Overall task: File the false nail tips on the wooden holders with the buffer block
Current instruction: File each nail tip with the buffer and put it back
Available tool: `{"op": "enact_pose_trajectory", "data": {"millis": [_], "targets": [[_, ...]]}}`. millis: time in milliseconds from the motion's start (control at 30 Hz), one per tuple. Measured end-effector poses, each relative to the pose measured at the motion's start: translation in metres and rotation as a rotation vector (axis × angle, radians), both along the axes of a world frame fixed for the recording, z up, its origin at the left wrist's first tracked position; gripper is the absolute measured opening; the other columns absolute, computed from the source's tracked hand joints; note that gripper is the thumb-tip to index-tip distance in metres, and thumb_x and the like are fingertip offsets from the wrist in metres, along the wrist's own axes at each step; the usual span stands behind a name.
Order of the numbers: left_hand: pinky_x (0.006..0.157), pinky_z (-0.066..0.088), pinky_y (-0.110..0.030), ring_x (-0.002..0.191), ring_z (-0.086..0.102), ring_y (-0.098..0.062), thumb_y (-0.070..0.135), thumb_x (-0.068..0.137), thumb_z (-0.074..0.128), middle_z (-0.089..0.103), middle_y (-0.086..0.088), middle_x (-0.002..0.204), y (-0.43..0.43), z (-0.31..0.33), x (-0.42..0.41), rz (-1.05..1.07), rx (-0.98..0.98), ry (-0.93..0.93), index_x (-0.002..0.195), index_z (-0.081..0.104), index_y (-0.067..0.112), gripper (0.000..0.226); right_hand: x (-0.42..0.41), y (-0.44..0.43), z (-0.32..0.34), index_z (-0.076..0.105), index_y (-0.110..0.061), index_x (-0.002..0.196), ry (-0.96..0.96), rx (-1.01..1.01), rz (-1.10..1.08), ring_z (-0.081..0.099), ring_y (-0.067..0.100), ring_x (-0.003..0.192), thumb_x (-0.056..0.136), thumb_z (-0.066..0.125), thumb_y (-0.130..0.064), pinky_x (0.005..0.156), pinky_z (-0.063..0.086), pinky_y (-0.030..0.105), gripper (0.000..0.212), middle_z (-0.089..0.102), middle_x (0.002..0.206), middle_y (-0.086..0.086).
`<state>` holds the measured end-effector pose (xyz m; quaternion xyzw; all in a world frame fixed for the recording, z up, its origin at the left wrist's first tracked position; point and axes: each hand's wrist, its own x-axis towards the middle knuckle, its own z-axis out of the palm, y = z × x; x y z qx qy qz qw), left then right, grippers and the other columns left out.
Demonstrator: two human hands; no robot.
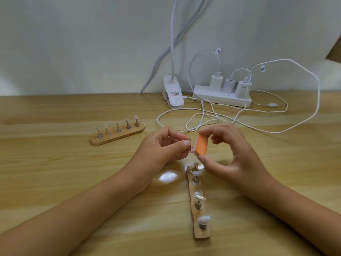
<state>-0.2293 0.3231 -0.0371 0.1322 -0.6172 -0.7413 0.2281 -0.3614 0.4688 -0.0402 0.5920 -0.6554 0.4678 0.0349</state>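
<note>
Pale wood-grain desk point(55, 182) meets a plain white wall point(73, 43), where a power strip point(221, 97) and clip lamp point(173, 95) sit. Above the near wooden holder point(202, 234), the right hand point(230, 154) grips the orange buffer block point(201, 145). The left hand point(162, 150) pinches a small blurred piece against it. A second holder point(118, 136) lies left.

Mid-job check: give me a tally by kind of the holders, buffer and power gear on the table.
Wooden holders: 2
Buffer block: 1
Power strip: 1
Plug adapters: 3
Clip lamp: 1
Total: 8
</note>
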Motion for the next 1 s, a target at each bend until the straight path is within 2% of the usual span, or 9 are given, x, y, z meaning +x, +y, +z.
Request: {"op": "enact_pose_trajectory", "data": {"millis": [100, 200, 367, 467, 633, 767, 900, 1000], "targets": [[0.066, 0.054, -0.018, 0.069, 0.069, -0.009, 0.003, 0.083, 0.066, 0.073, -0.002, 0.074, 0.0008, 0.0003, 0.0001, 0.001, 0.002, -0.011, 0.087, 0.064, 0.005, 0.005, 0.0024, -0.0011, -0.0026, 0.062, -0.018, 0.118, 0.059, 0.005, 0.05, 0.056, 0.021, 0.105, 0.078, 0.076, -0.026, 0.089, 0.044, 0.025, 0.043, 0.061, 0.113, -0.003], [0.064, 0.055, -0.018, 0.068, 0.069, -0.01, -0.001, 0.086, 0.065, 0.072, -0.004, 0.072, 0.0006, 0.0018, -0.0003, 0.028, 0.032, -0.025, 0.085, 0.064, 0.005, 0.006, -0.0007, -0.0031, -0.0012, 0.06, -0.023, 0.115, -0.014, -0.01, -0.026, 0.056, 0.018, 0.102, 0.075, 0.076, -0.021, 0.088, 0.047, 0.029, 0.043, 0.061, 0.109, -0.001], [0.064, 0.055, -0.018, 0.069, 0.07, -0.011, 0.0, 0.086, 0.064, 0.073, -0.005, 0.074, 0.002, 0.0032, 0.0008, 0.032, 0.034, -0.035, 0.09, 0.065, 0.001, 0.003, 0.0003, -0.0012, -0.0012, 0.061, -0.02, 0.12, 0.082, 0.015, 0.078, 0.055, 0.018, 0.109, 0.08, 0.073, -0.029, 0.091, 0.045, 0.023, 0.043, 0.059, 0.115, -0.004], [0.065, 0.056, -0.019, 0.069, 0.07, -0.012, -0.002, 0.086, 0.065, 0.072, -0.005, 0.072, 0.0022, 0.004, 0.0005, 0.044, 0.059, -0.038, 0.086, 0.065, 0.002, 0.004, -0.0038, -0.0025, 0.0023, 0.059, -0.024, 0.117, -0.065, -0.007, -0.014, 0.056, 0.018, 0.104, 0.077, 0.073, -0.022, 0.09, 0.048, 0.031, 0.042, 0.059, 0.113, -0.004], [0.065, 0.055, -0.018, 0.069, 0.07, -0.013, -0.001, 0.086, 0.065, 0.072, -0.007, 0.073, 0.0036, 0.0044, 0.0008, 0.032, 0.057, -0.042, 0.087, 0.065, 0.001, 0.003, -0.0025, -0.0016, 0.0017, 0.06, -0.016, 0.12, 0.0, -0.024, 0.04, 0.055, 0.019, 0.107, 0.077, 0.073, -0.014, 0.089, 0.048, 0.025, 0.045, 0.057, 0.115, 0.003], [0.065, 0.056, -0.019, 0.068, 0.069, -0.012, -0.001, 0.086, 0.065, 0.072, -0.006, 0.073, 0.0019, 0.0047, 0.0002, 0.056, 0.082, -0.039, 0.085, 0.066, 0.003, 0.004, -0.0074, -0.0017, 0.0037, 0.056, -0.026, 0.123, -0.22, -0.059, -0.023, 0.057, 0.014, 0.1, 0.078, 0.072, -0.023, 0.092, 0.05, 0.028, 0.048, 0.058, 0.113, -0.002], [0.065, 0.056, -0.019, 0.069, 0.07, -0.011, 0.0, 0.086, 0.065, 0.072, -0.006, 0.072, 0.001, 0.0048, -0.0004, 0.042, 0.095, -0.034, 0.086, 0.064, 0.002, 0.002, -0.0003, -0.0018, 0.0003, 0.059, -0.019, 0.124, -0.03, -0.028, 0.079, 0.056, 0.019, 0.105, 0.08, 0.072, -0.029, 0.089, 0.047, 0.024, 0.047, 0.058, 0.114, 0.003], [0.065, 0.056, -0.019, 0.069, 0.07, -0.012, 0.0, 0.087, 0.064, 0.072, -0.009, 0.074, 0.0009, 0.0055, -0.0005, 0.031, 0.101, -0.038, 0.087, 0.064, 0.001, 0.001, -0.0016, -0.0034, 0.001, 0.059, -0.023, 0.119, -0.062, -0.021, 0.019, 0.056, 0.02, 0.108, 0.078, 0.075, -0.021, 0.088, 0.05, 0.032, 0.045, 0.059, 0.115, 0.0]]}}
